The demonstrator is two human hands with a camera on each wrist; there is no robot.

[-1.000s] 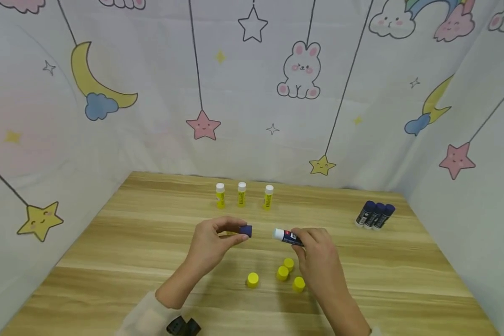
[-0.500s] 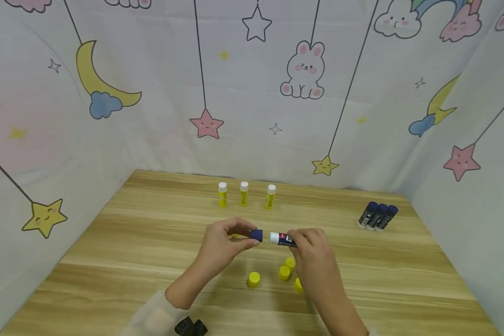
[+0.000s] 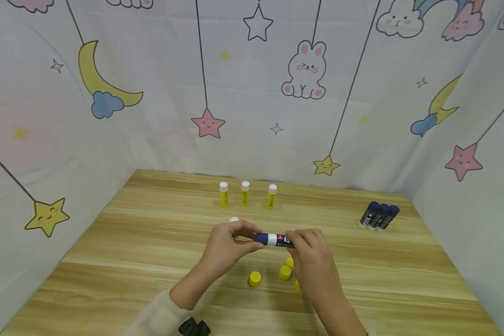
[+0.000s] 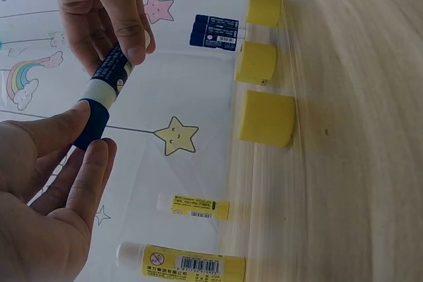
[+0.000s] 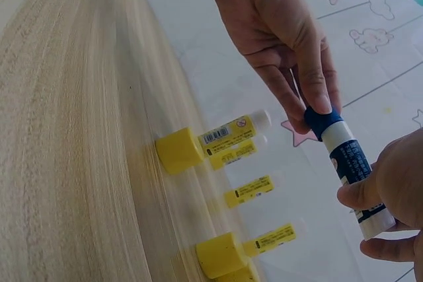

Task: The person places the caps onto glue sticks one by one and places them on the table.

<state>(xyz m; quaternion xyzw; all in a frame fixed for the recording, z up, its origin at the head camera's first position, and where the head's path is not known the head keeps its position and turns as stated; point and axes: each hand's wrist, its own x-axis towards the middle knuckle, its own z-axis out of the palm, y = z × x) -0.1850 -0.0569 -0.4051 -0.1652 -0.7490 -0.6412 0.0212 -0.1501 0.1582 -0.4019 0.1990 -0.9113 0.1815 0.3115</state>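
In the head view, my left hand (image 3: 222, 247) pinches a navy cap (image 3: 262, 238) between thumb and fingers. My right hand (image 3: 317, 259) grips the body of a navy glue stick (image 3: 282, 240), held level above the table. The cap meets the glue stick's white end, and a white band still shows between cap and label. Both wrist views show cap and stick in one line; the left wrist view shows the white collar (image 4: 100, 94) plainly. Below the hands, several yellow caps (image 3: 255, 279) stand on the table, one partly hidden by my right hand.
Three yellow glue sticks with white tops (image 3: 245, 194) stand at the table's back. Another white top (image 3: 234, 219) shows behind my left hand. Three navy glue sticks (image 3: 379, 216) stand together at back right. A printed curtain (image 3: 168, 140) borders the wooden table (image 3: 122, 242).
My left hand has moved right with the navy cap, closing the gap to the glue stick. Cap and stick now touch. A white top has come into sight behind my left hand.
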